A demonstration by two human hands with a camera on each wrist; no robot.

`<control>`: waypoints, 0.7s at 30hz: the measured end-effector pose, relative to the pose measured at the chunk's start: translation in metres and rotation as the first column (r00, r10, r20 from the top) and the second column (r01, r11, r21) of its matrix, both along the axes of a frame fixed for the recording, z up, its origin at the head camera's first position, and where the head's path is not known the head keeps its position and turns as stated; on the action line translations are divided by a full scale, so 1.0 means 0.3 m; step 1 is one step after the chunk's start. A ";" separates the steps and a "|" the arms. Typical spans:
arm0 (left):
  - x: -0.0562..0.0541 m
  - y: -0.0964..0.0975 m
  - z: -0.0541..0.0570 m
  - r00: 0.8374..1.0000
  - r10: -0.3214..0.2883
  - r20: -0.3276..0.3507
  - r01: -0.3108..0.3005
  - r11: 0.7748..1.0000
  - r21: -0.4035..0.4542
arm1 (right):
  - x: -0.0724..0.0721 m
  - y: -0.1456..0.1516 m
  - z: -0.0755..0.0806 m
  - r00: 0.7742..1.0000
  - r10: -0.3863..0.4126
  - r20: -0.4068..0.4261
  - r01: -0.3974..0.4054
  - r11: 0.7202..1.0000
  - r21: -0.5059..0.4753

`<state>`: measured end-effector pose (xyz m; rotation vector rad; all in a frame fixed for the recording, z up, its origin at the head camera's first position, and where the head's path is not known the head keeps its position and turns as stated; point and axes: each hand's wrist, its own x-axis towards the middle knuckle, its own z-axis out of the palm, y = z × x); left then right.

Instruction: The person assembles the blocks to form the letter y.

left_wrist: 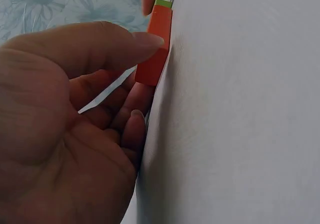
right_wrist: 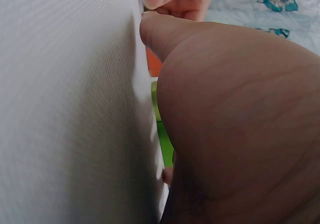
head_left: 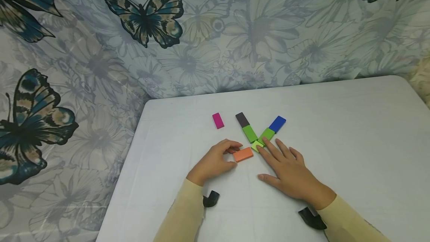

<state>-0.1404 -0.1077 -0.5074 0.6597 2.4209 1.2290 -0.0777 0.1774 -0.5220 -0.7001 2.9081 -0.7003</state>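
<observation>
My left hand (head_left: pixel 216 161) pinches an orange block (head_left: pixel 243 154) between thumb and fingers, low over the white tabletop; the left wrist view shows the thumb on the same orange block (left_wrist: pixel 156 58). Fingers spread, my right hand (head_left: pixel 290 174) lies with its fingertips on a light green block (head_left: pixel 256 146) and the green block (head_left: pixel 267 135) beside it. From the light green block, two arms of blocks form a V. One runs through another green block (head_left: pixel 249 133) to a dark grey block (head_left: pixel 242 120). The other ends in a blue block (head_left: pixel 277 124).
A magenta block (head_left: pixel 218 120) lies apart, left of the dark grey one. The white table (head_left: pixel 362 133) has its far edge against a hanging cloth (head_left: pixel 262 29) printed with flowers and butterflies. Black straps (head_left: pixel 211 199) show at both wrists.
</observation>
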 end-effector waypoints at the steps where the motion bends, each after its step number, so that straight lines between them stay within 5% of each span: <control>1: -0.002 -0.002 -0.001 1.000 -0.006 0.001 0.006 1.000 0.007 | 0.001 0.001 0.000 1.000 -0.001 0.000 0.001 1.000 0.001; 21: -0.003 0.018 -0.016 0.999 0.003 -0.041 -0.001 0.999 0.042 | 0.000 -0.002 0.004 1.000 0.001 -0.004 -0.001 1.000 0.013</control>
